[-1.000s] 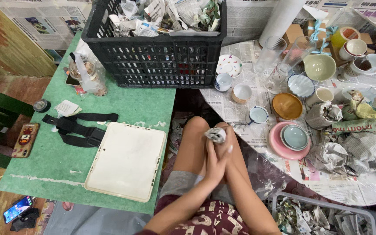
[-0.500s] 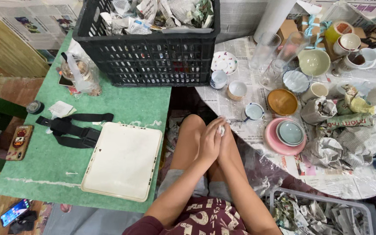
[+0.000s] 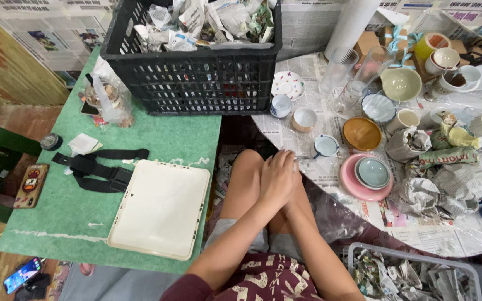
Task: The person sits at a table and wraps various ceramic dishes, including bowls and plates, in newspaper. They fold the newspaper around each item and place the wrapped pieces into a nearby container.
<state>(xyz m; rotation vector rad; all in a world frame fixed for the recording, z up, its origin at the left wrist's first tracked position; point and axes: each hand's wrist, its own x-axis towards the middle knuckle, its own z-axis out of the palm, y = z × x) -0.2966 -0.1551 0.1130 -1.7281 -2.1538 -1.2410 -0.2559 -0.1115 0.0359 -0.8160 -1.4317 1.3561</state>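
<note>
— Where are the hands?
— The left hand [image 3: 277, 177] lies over the right hand [image 3: 292, 184], both on the knees at the near edge of the round bench [image 3: 419, 234].
— And each grip?
— Curled together; I cannot tell whether either holds anything.
— What's closest?
— A small blue-rimmed cup [image 3: 326, 146] just to the right, and a pink plate [image 3: 351, 184] beyond it.

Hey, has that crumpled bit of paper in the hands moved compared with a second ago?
Cannot tell. It no longer shows; the left hand now covers the right hand, both by the round table's edge.
</note>
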